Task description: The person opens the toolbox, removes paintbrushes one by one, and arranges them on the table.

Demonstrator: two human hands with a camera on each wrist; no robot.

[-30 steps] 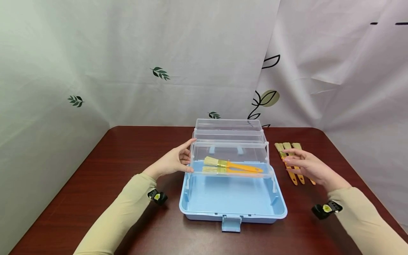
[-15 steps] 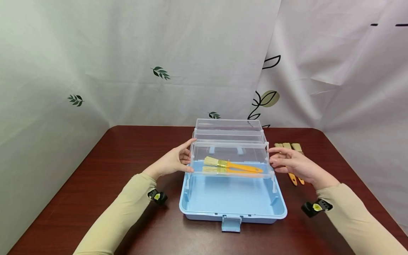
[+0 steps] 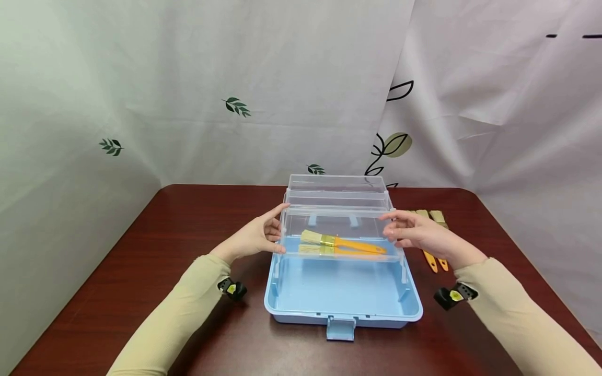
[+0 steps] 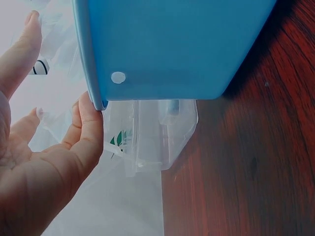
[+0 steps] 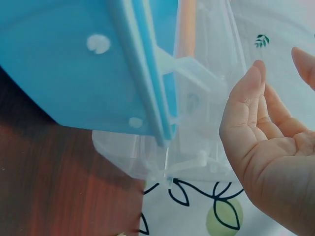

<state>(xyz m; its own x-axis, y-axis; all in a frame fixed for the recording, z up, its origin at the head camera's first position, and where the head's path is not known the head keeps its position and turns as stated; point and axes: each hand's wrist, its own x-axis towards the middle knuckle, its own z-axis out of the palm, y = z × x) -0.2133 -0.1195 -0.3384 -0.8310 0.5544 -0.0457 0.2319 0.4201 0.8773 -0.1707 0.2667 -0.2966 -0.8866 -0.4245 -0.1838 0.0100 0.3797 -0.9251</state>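
Note:
A light blue toolbox stands with its lid raised and a clear tray lifted over its back part. Two paintbrushes with orange handles lie in the tray, bristles to the left. My left hand is at the tray's left end, thumb and forefinger spread along its edge; the left wrist view has other fingertips at the blue rim. Over the tray's right end hovers my right hand, fingers loosely bent, holding nothing. In the right wrist view these fingers stand beside the clear plastic.
Three more paintbrushes lie on the dark red table right of the box, partly hidden by my right hand. A blue latch hangs down at the box's front. Pale curtain cloth closes off the back and sides.
My right hand has moved left, from over the loose paintbrushes to the right end of the clear tray. The left hand, the box and the brushes in it have stayed put.

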